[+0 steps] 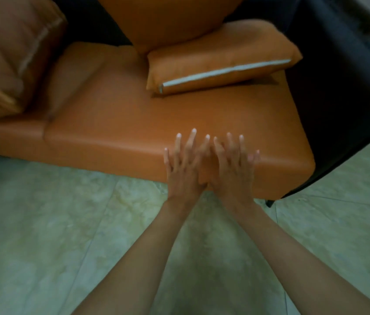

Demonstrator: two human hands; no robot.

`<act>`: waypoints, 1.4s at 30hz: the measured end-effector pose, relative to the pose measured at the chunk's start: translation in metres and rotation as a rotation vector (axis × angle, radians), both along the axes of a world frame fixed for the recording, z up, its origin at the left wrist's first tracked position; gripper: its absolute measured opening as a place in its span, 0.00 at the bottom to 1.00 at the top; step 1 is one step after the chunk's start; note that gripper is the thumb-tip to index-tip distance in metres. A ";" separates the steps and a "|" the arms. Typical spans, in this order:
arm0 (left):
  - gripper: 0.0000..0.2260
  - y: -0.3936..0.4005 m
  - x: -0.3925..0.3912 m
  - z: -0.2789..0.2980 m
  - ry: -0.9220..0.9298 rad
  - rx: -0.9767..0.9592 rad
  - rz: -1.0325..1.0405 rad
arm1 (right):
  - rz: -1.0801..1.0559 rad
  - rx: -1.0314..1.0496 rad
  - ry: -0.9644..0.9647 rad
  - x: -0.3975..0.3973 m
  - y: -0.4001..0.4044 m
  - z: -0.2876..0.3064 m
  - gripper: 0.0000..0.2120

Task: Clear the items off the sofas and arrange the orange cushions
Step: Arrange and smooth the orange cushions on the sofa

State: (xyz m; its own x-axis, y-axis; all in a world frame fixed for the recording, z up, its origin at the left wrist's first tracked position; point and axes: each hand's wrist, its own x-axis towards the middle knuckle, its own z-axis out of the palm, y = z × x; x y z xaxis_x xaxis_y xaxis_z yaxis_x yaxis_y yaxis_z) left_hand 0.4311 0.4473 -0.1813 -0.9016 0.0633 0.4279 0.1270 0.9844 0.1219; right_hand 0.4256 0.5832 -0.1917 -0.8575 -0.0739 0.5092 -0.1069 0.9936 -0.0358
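Observation:
An orange sofa seat (pixel 122 119) fills the middle of the view. A small orange cushion (pixel 220 57) with a pale zip strip lies flat at the seat's back right. Behind it a larger orange cushion (pixel 170 17) stands upright. Another orange cushion (pixel 9 57) leans at the far left. My left hand (pixel 185 164) and my right hand (pixel 236 164) are side by side over the seat's front edge, fingers straight and spread, holding nothing. Whether they touch the seat is unclear.
The sofa's black armrest and side (pixel 338 87) run along the right. Pale green tiled floor (pixel 54 235) lies in front of the sofa. The picture is blurred.

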 end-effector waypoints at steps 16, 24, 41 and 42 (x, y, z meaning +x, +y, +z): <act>0.49 -0.014 0.058 0.441 -0.239 0.189 0.088 | 0.062 -0.257 -0.227 0.056 -0.046 0.439 0.39; 0.46 -0.083 0.063 0.572 -0.187 0.272 0.233 | 0.272 -0.302 -0.266 0.044 -0.107 0.582 0.36; 0.38 -0.388 0.060 0.611 -0.179 0.402 0.455 | 0.491 -0.473 -0.338 0.035 -0.402 0.619 0.26; 0.37 -0.402 0.060 0.609 -0.189 0.400 0.469 | 0.507 -0.460 -0.350 0.034 -0.418 0.617 0.26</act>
State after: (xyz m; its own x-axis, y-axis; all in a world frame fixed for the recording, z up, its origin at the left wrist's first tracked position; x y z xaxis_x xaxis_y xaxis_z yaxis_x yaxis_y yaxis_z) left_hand 0.4907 0.0455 0.4278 -0.8567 -0.4877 0.1677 -0.3658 0.8039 0.4690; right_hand 0.4591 0.1648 0.4251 -0.8920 -0.3478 0.2887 -0.4518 0.7031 -0.5490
